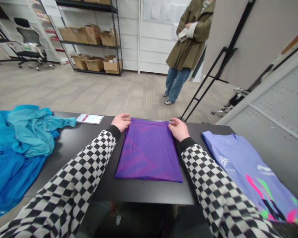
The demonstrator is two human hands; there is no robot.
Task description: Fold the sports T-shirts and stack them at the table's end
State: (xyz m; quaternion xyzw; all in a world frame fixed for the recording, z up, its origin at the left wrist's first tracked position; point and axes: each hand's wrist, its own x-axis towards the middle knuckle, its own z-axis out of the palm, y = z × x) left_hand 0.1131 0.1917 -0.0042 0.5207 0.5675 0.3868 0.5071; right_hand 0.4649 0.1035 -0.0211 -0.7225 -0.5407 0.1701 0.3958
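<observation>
A folded purple shirt [147, 153] lies flat in the middle of the black table [89, 140]. My left hand [121, 122] grips its far left corner, and my right hand [179, 129] holds the far right corner. Both sleeves are black-and-white checkered. To the left lies a crumpled heap of blue and turquoise cloth [21, 142]. To the right, a lavender T-shirt with a bright print [248, 172] lies partly under my right sleeve. Beyond my left hand, a phone with a lit white screen [89, 119] rests on the table.
A person in an olive coat and jeans [183, 49] stands on the carpet beyond the table, arms crossed. Behind are metal shelves with cardboard boxes [89, 43] and an office chair [27, 43]. A black metal stand [208, 79] and a perforated grey panel [283, 109] rise on the right.
</observation>
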